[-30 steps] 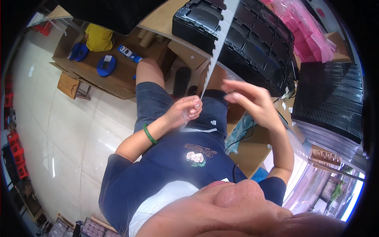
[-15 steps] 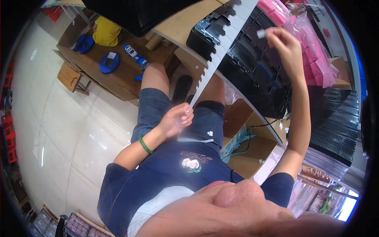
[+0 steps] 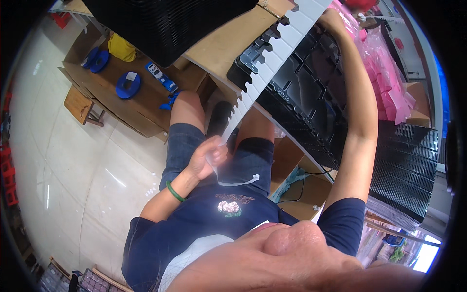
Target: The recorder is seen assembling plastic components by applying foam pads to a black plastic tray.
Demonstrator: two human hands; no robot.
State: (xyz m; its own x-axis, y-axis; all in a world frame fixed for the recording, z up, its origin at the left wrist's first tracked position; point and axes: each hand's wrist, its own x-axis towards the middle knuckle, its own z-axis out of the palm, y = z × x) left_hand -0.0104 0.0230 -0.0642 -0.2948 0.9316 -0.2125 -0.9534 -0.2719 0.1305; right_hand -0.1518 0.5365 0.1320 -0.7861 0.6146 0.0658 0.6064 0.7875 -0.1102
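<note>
My left hand (image 3: 209, 158), with a green bangle on the wrist, is closed around the lower part of a long white strip (image 3: 272, 73). The strip is notched along its left edge and looks like label backing. Its narrow tail hangs below the fist and curls over my lap. My right hand (image 3: 333, 20) reaches to the far side of a black moulded plastic tray (image 3: 311, 73), beside the strip's upper part. Its fingers are mostly hidden, so I cannot make out what they hold, if anything. The strip crosses in front of part of the tray.
Stacked black trays (image 3: 165, 24) stand at the upper left, with another ribbed black stack (image 3: 404, 168) at right. Pink plastic-wrapped pieces (image 3: 384, 73) lie beyond my right arm. On the left, a cardboard box (image 3: 141, 109) holds blue tape rolls (image 3: 128, 85); a wooden stool (image 3: 78, 104) stands nearby.
My right hand has moved from above the tray to its far side; the small white piece it pinched is no longer visible. My left hand and the strip have shifted slightly left.
</note>
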